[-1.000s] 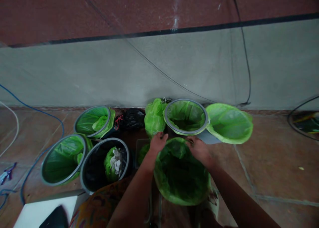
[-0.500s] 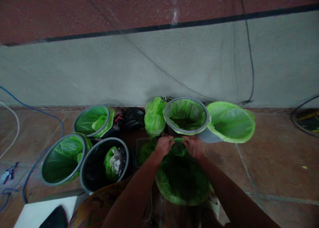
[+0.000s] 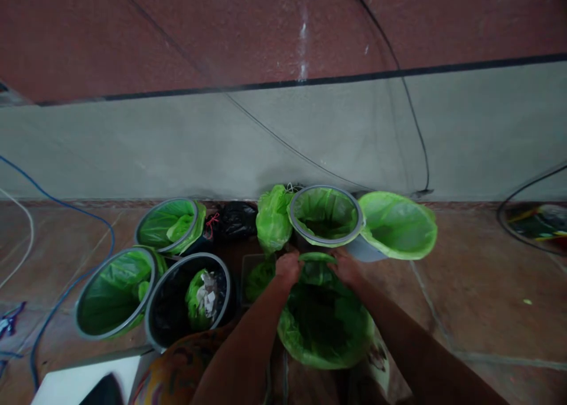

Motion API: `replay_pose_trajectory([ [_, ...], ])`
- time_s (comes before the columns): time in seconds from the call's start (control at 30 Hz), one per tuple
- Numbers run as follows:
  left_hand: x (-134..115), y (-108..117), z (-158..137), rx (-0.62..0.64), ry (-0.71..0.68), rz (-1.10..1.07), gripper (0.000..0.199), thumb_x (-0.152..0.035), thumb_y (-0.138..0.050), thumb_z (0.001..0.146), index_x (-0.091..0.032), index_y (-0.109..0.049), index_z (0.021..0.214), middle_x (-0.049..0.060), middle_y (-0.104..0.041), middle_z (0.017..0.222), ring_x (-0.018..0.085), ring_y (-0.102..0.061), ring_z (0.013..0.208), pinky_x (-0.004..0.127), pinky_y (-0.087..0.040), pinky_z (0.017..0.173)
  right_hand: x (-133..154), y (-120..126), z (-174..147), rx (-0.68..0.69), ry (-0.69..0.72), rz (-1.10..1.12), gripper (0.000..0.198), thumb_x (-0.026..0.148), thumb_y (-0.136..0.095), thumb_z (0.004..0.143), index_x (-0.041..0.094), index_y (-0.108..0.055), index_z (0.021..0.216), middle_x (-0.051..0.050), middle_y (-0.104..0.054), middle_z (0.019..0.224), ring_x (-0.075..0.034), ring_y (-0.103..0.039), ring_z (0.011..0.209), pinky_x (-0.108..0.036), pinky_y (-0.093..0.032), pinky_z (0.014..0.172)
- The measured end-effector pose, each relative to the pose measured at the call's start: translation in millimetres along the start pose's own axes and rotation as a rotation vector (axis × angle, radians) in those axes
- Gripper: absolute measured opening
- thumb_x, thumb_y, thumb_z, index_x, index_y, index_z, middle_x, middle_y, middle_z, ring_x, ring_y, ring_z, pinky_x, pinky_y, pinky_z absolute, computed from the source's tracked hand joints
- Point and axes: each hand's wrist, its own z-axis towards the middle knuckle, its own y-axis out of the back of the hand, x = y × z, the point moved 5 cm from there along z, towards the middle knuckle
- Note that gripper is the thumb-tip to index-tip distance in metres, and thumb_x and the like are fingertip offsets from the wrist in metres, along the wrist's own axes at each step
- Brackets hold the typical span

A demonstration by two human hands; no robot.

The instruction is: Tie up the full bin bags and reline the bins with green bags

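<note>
Down at lower centre, the green bin liner [image 3: 326, 358] gapes wide, its near edge curving towards the bottom of the frame, and up at its far edge the left hand [image 3: 289, 267] is clamped on one side and the right hand [image 3: 346, 267] on the other, a strip of that edge arched between them! Just beyond the grip, mid-frame, there's the grey-rimmed bin [image 3: 328, 241] with a bulging green plastic bag [image 3: 273, 219] at its left, the two-tone wall [image 3: 177, 145] behind.
</note>
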Motion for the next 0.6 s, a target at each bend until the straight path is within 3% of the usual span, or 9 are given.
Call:
replay_pose_trajectory([
  [0.13, 23, 16, -22, -0.156, 0.097, -0.265, 0.074, -0.043, -0.076, 0.085, -0.015, -0.05, 0.149, 0.017, -0.064, 0.143, 0.028, -0.061, 0.133, 0.036, -0.047, 0.11, 2, 16, -23, -0.092, -0.106, 0.013, 0.046, 0.028, -0.063, 0.089, 0.013, -0.06, 0.133, -0.018, -0.071, 0.126, -0.03, -0.066, 0.116, -0.038, -0.05, 0.098],
  [0.23, 57, 15, -50, -0.276, 0.289, -0.514, 0.054, -0.037, -0.064, 0.095, -0.013, -0.056, 0.142, 0.016, -0.07, 0.135, 0.024, -0.066, 0.126, 0.031, -0.051, 0.105, 22, 15, -43, -0.22, -0.079, 0.113, 0.038, 0.024, -0.052, 0.094, 0.013, -0.062, 0.13, -0.018, -0.069, 0.131, -0.029, -0.066, 0.118, -0.038, -0.049, 0.102],
  [0.33, 81, 4, -75, -0.356, 0.423, -0.626, 0.036, -0.028, -0.047, 0.103, -0.013, -0.066, 0.13, 0.015, -0.075, 0.127, 0.021, -0.07, 0.119, 0.029, -0.052, 0.101, 63, -13, -54, -0.16, -0.028, 0.315, 0.032, 0.022, -0.052, 0.093, 0.017, -0.065, 0.121, -0.013, -0.075, 0.118, -0.024, -0.073, 0.1, -0.035, -0.054, 0.094],
  [0.47, 83, -9, -85, -0.362, 0.367, -0.637, 0.039, -0.024, -0.038, 0.105, -0.015, -0.073, 0.12, 0.014, -0.075, 0.126, 0.021, -0.07, 0.12, 0.029, -0.051, 0.104, 116, -49, -54, -0.142, -0.036, 0.525, 0.034, 0.023, -0.053, 0.091, 0.017, -0.063, 0.123, -0.012, -0.076, 0.115, -0.024, -0.074, 0.098, -0.036, -0.055, 0.093],
  [0.6, 75, -15, -82, -0.357, 0.307, -0.642, 0.04, -0.023, -0.039, 0.105, -0.015, -0.072, 0.125, 0.013, -0.074, 0.129, 0.02, -0.069, 0.122, 0.029, -0.05, 0.108, 127, -64, -44, -0.22, -0.219, 0.552, 0.039, 0.042, -0.048, 0.098, 0.012, -0.064, 0.117, -0.015, -0.077, 0.104, -0.026, -0.074, 0.083, -0.037, -0.055, 0.081],
])
